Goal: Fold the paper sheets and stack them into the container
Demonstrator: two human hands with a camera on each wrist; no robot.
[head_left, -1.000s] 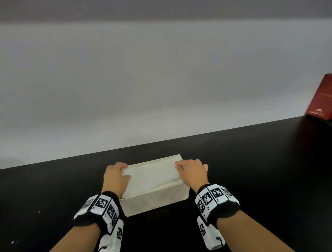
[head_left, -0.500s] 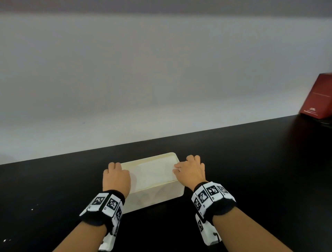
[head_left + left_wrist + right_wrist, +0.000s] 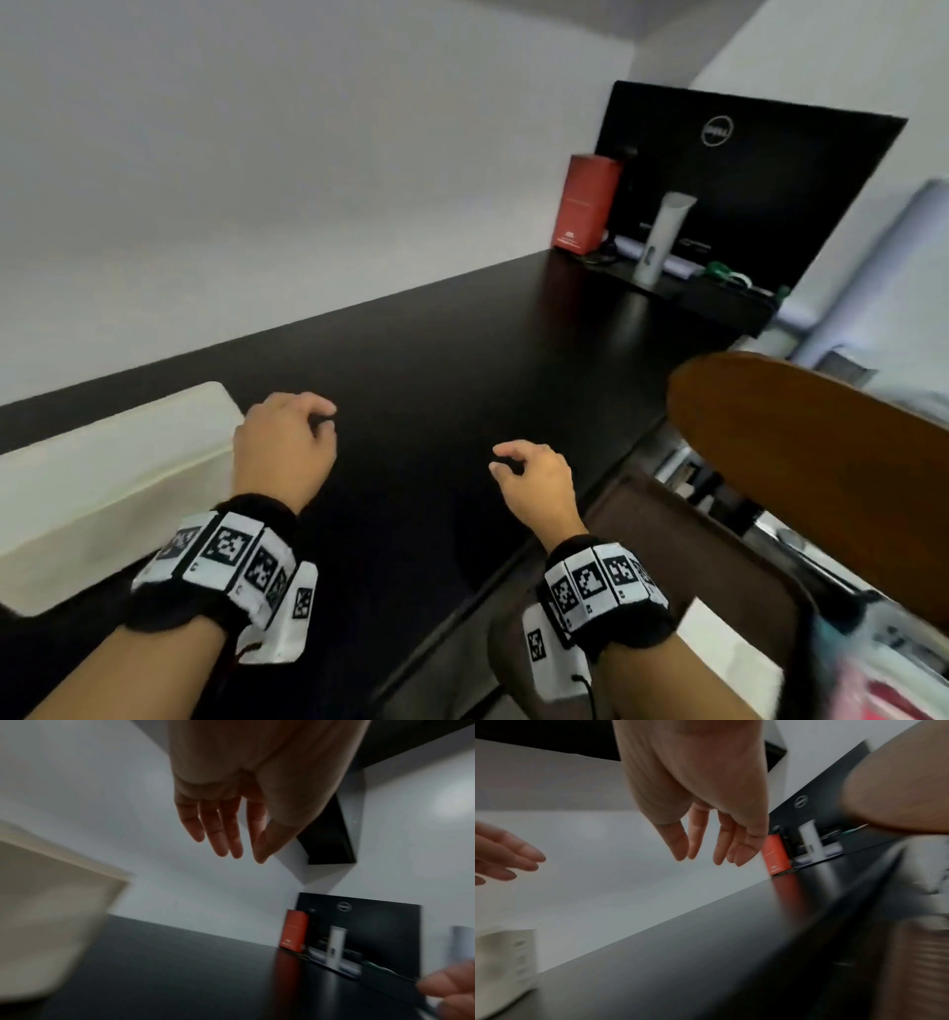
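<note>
At lower left the container (image 3: 110, 462) sits released — my left hand (image 3: 285, 444) and right hand (image 3: 534, 480) now hang relaxed, empty; stacking's probably finished.

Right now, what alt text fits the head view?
Both hands hang empty over a black table, the left hand beside a cream container, the right hand near the table's edge. A red box and monitor stand at the far end.

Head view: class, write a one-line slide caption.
Both empty hands, left hand and right hand, hover above the black table beside the cream container.
</note>
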